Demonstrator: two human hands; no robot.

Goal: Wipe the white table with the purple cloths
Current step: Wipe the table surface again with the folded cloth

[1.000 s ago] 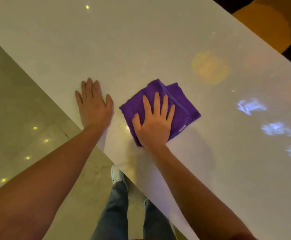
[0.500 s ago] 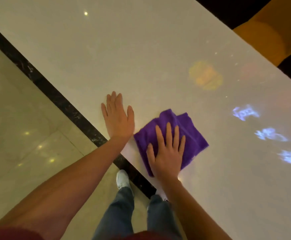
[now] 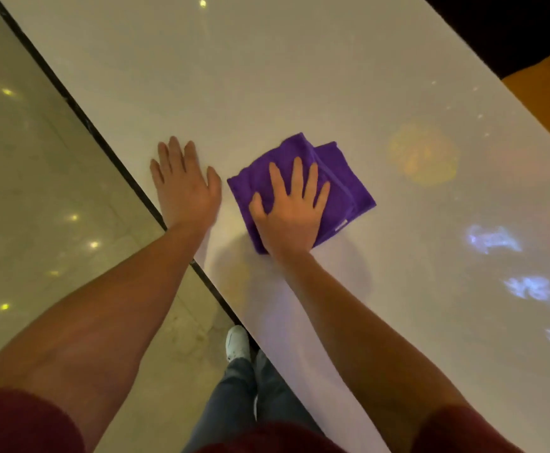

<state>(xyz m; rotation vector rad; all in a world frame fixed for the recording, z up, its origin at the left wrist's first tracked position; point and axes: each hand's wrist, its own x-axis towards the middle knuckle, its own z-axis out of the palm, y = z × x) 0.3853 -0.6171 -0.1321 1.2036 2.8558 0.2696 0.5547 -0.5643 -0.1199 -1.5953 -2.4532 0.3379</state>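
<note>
Fingers spread, our right hand (image 3: 291, 212) lies flat on the folded purple cloth (image 3: 339, 178), pressing it onto the white tabletop (image 3: 267, 76), not gripping it; the cloth shows beyond our fingertips and out to the right of the hand; our left hand (image 3: 183, 186) rests open and flat on the bare tabletop just beside the cloth, close to the dark edge; coloured light patches (image 3: 422, 153) glow further right of the right hand.

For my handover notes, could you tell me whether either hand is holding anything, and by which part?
Nothing is gripped: the right hand presses flat on the folded purple cloth's near half; the left hand rests bare on the table.
</note>
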